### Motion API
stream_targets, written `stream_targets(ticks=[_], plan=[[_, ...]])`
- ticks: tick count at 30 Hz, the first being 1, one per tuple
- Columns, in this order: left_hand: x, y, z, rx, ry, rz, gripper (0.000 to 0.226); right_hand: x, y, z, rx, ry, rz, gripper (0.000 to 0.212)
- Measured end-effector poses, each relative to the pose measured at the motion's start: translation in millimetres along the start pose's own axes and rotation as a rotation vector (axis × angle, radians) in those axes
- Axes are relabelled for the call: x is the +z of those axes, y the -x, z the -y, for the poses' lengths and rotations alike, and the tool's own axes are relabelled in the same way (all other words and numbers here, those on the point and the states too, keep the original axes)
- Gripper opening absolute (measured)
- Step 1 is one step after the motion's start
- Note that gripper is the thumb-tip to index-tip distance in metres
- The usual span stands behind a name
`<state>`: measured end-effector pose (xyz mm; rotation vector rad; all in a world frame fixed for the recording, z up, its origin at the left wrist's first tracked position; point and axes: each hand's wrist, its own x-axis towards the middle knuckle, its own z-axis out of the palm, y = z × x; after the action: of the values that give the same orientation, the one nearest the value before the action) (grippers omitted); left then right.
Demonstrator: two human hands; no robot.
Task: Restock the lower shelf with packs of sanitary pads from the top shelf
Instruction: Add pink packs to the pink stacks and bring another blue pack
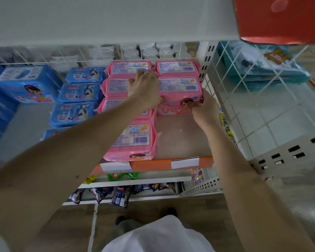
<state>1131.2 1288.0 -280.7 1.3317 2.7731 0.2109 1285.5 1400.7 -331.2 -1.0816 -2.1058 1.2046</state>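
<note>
Pink pack (179, 96): second from the back in the right-hand pink column, standing on the lower shelf (182, 140), front face towards the camera.
Right hand (205, 108): fingers curled on the pack's right front corner, gripping it.
Left hand (146, 89): palm and fingers against the pack's left side, touching the neighbouring pink column (127, 108) (ring on one finger).
Blue packs (80, 93): stacked left of the pink ones.

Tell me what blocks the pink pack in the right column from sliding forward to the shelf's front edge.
Nothing visible does. The pink pack, held between the left hand and right hand, has bare shelf in front of it up to the orange edge. The left column of packs sits beside that path, not in it.
</note>
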Motion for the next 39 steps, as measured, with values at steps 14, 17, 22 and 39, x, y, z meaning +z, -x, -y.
stream_targets(ticks=[14, 17, 22, 39], plan=[[-34, 70, 44, 0.059, 0.241, -0.061, 0.079, 4, 63, 20, -0.123, -0.008, -0.137, 0.074], [-35, 137, 76, 0.006, 0.383, -0.207, 0.076, 11, 109, 14, -0.282, -0.062, 0.034, 0.081], [-12, 205, 115, -0.153, 0.532, -0.145, 0.101, 42, 133, 20, -0.363, -0.241, 0.458, 0.104], [19, 186, 126, 0.121, 0.112, -0.241, 0.099, 70, 123, 24, -0.414, 0.153, 0.394, 0.121]])
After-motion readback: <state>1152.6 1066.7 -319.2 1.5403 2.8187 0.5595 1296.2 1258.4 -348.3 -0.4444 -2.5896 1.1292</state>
